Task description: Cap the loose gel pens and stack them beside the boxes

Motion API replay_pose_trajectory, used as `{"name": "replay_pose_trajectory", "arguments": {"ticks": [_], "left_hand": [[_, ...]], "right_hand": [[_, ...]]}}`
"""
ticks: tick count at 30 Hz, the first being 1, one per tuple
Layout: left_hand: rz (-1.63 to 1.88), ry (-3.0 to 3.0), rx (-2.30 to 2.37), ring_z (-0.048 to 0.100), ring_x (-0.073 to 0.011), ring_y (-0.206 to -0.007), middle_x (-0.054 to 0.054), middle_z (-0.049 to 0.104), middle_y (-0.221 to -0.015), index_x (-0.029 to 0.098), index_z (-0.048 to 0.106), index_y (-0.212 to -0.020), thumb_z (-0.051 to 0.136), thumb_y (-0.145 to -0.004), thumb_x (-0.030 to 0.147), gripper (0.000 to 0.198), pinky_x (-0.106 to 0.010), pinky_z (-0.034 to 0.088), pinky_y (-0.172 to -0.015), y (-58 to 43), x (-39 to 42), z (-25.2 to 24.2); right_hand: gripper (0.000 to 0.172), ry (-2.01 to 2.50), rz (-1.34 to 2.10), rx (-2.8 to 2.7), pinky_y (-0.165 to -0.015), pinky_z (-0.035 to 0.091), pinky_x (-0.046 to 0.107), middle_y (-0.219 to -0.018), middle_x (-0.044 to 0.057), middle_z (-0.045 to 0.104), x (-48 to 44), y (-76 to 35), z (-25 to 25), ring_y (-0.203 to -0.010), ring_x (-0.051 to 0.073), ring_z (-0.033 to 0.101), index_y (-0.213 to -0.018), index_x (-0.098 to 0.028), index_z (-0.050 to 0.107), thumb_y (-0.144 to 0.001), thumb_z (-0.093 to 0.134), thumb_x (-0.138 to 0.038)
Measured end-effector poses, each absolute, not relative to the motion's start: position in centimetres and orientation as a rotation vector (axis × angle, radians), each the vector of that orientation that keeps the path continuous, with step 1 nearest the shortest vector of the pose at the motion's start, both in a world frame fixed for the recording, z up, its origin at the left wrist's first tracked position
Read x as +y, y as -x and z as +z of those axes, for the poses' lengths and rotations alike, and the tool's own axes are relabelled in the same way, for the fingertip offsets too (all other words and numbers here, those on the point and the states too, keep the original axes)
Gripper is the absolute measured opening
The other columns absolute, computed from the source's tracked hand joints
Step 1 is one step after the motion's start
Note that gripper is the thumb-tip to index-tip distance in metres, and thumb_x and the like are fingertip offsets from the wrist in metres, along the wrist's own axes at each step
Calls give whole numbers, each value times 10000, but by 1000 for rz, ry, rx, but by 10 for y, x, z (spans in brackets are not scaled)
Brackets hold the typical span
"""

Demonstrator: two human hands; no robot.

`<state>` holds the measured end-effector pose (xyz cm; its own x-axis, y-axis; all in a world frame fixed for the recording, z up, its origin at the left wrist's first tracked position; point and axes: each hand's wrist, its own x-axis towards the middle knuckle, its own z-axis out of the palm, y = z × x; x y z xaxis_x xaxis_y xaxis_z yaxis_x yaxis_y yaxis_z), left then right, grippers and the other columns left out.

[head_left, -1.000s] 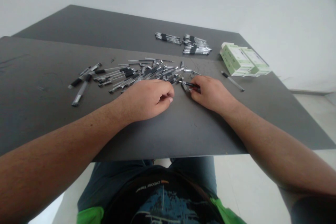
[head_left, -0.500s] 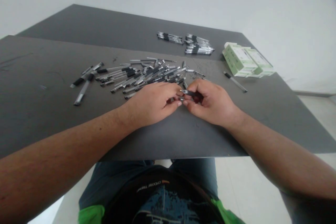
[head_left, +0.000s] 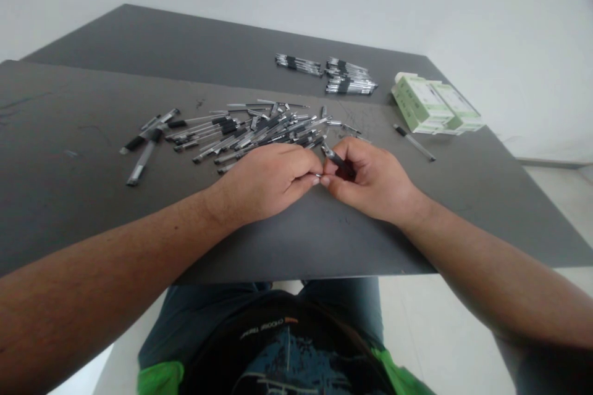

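My right hand is closed around a pen with a black grip and a shiny tip that points up and left. Thumb and forefinger of my left hand are pinched together, fingertips touching those of the right. Between the two pinches shows a sliver of something small and shiny, mostly hidden by the fingers. Just beyond both hands spreads a loose pile of pens and pen parts, clear and black.
Bundled pens lie at the back of the grey table. Green and white boxes stand at the right, with a single pen in front. A few thicker, clear and black pieces lie at the left.
My left fingers have closed in against the right fingertips. The pen in my right hand has tilted, its tip swinging away from the left fingers and slightly upward.
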<state>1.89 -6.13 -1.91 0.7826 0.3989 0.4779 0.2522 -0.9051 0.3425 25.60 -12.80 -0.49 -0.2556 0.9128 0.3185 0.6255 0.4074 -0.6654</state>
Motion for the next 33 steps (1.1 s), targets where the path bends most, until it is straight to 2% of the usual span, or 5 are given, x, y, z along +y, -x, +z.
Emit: {"name": "replay_pose_trajectory", "arguments": {"ticks": [10,14,19,25,33], "left_hand": [[777,-2599,743,789,-223,-946,-34,837,-989,236,808,-1108,629,-1066,298,194,-343,594,-887,-14,-54,-12],[841,-2504,917,759,-201,-847,-13,827,-942,243,800,-1079,648,-1059,341,182,-329,591,-846,-10,-53,-7],[939,-2463,949,747,-192,-810,-13,823,-923,236,805,-1051,666,-1047,343,175,-325,603,-829,-10,-55,-8],[962,-2461,960,749,-189,-802,-10,824,-917,237,800,-1047,672,-1041,329,158,-327,618,-837,-10,-57,-6],[927,-2513,920,753,-190,-815,-13,812,-906,234,799,-1037,655,-1036,320,167,-317,599,-838,-11,-56,-6]], "right_hand": [[193,1261,464,-2073,-683,496,336,-922,14,753,-122,-270,-3,-712,178,595,-1037,-257,698,-977,775,-423],[205,1336,314,-2129,-818,570,407,-1005,74,798,-119,-287,1,-868,257,714,-1107,-253,733,-1078,651,-439],[251,1360,129,-2222,-942,594,459,-1075,108,832,-116,-295,2,-997,305,765,-1147,-247,788,-1110,577,-379],[289,1350,85,-2258,-939,596,442,-1043,91,827,-117,-293,0,-988,292,767,-1170,-251,818,-1117,577,-403],[210,1281,70,-2265,-898,608,417,-1030,79,830,-115,-294,-3,-960,274,770,-1147,-239,793,-1113,619,-351]]}}
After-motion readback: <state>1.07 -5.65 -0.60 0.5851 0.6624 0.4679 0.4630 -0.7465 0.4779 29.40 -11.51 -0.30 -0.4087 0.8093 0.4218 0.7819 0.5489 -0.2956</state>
